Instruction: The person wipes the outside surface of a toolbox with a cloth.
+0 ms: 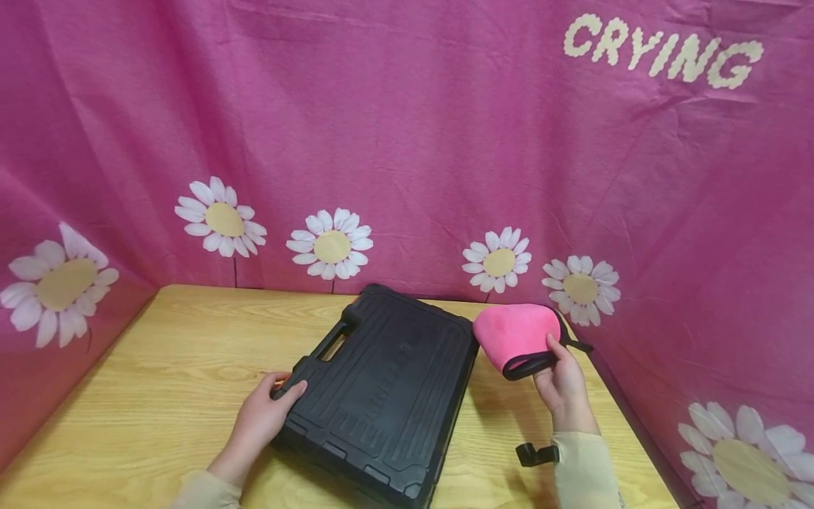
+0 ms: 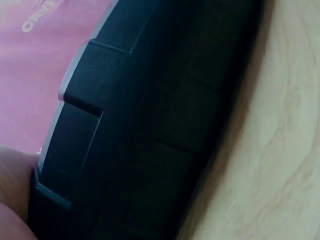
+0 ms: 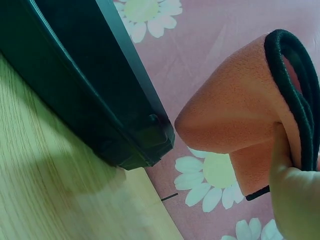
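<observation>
A black hard plastic tool case (image 1: 388, 382) with a built-in handle lies at an angle on the table, its ribbed face up. My left hand (image 1: 267, 413) grips its left edge near the front corner, thumb on top, the other fingers mostly hidden beneath. In the left wrist view the case's side wall (image 2: 125, 100) fills the middle. My right hand (image 1: 564, 385) pinches a folded pink cloth (image 1: 518, 336) with black edging, held up beside the case's far right corner. The right wrist view shows the thumb pressed on the cloth (image 3: 235, 100).
The wooden table (image 1: 210, 339) shows on both sides of the case. A pink curtain (image 1: 407, 141) with printed daisies closes off the back and sides. A black bracket (image 1: 536, 454) sticks out from the right wrist. Small orange parts show at the case's handle side.
</observation>
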Tool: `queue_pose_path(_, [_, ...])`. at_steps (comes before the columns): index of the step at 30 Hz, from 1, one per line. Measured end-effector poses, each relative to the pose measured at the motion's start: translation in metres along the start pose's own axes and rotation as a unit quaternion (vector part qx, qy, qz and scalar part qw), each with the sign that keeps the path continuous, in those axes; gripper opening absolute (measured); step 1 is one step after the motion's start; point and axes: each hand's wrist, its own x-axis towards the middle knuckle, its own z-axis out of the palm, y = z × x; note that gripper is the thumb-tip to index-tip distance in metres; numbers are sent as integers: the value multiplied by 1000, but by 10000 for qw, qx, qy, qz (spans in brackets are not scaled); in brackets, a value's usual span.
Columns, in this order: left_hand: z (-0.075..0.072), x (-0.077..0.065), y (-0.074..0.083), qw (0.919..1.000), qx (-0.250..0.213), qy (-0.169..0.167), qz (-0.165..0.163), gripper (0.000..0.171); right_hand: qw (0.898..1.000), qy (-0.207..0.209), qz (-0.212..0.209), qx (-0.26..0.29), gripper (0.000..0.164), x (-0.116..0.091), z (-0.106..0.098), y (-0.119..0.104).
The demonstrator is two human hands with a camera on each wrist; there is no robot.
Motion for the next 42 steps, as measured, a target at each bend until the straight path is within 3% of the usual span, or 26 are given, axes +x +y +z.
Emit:
queue_pose_path(9, [11, -10, 1, 9986, -440, 294, -96, 64, 10000, -14, 12, -3, 25, -1, 0, 0])
queue_pose_path(17, [16, -12, 2, 9985, -401, 361, 4, 59, 9999, 86, 49, -93, 29, 1, 0, -1])
queue_pose_path(23, [6, -4, -3, 9984, -417, -383, 36, 62, 10000, 1, -1, -20, 23, 2, -2, 0])
queue_pose_path(29, [-8, 11, -3, 9906, -676, -1191, -74, 63, 9999, -144, -69, 45, 21, 1, -2, 1])
queue_pose_path(42, [-19, 43, 2, 9725, -462, -2245, 409, 62, 9994, -292, -161, -60, 20, 3, -3, 2])
